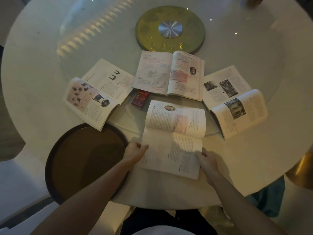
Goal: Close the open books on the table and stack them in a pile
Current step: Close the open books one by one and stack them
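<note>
Several open books lie on the round white table (254, 167). The nearest open book (174, 133) lies in front of me, spine running left to right. My left hand (135, 150) grips the left edge of its near page and my right hand (205, 158) grips the right edge of that page. Beyond it lies a second open book (167, 73) with red markings. A third open book (100, 92) with dark animal pictures lies to the left. At the right lies another open book (233, 99) with photographs.
A red packet (139, 98) lies between the books. A dark round tray (86, 160) sits at the near left, under the left book's corner. A gold disc with a metal hub (170, 29) marks the glass turntable's centre. A gold object (301, 173) stands at the right edge.
</note>
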Available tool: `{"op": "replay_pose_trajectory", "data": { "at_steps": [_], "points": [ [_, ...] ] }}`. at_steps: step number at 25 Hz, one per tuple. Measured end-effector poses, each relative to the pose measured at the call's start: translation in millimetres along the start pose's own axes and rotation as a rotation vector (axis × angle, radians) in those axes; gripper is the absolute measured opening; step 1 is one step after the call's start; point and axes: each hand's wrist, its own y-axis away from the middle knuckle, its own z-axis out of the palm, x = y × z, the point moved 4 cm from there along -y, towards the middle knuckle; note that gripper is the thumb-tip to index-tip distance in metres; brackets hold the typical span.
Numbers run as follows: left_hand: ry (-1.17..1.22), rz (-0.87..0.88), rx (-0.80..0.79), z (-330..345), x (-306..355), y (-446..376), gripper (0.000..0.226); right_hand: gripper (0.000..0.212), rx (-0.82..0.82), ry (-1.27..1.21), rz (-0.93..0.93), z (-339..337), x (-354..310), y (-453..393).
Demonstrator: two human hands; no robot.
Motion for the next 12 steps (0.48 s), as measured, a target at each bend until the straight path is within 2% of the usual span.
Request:
{"op": "replay_pose_trajectory", "data": {
  "at_steps": [5,7,9,12],
  "points": [
    [0.119,-0.047,-0.061,-14,-6,5,0.022,0.01,-0.052,-0.113,0.052,-17,-11,17],
    [0.277,-0.071,-0.085,-19,-5,7,0.02,0.011,-0.033,-0.185,0.026,-25,-26,21],
    [0.478,-0.058,-0.17,-28,5,9,0.029,0.018,0.014,-0.293,0.006,-35,-42,20],
    [0.727,-0.053,-0.307,-35,40,8,0.033,0.017,-0.098,-0.459,-0.02,-40,-71,11]
  ]
}}
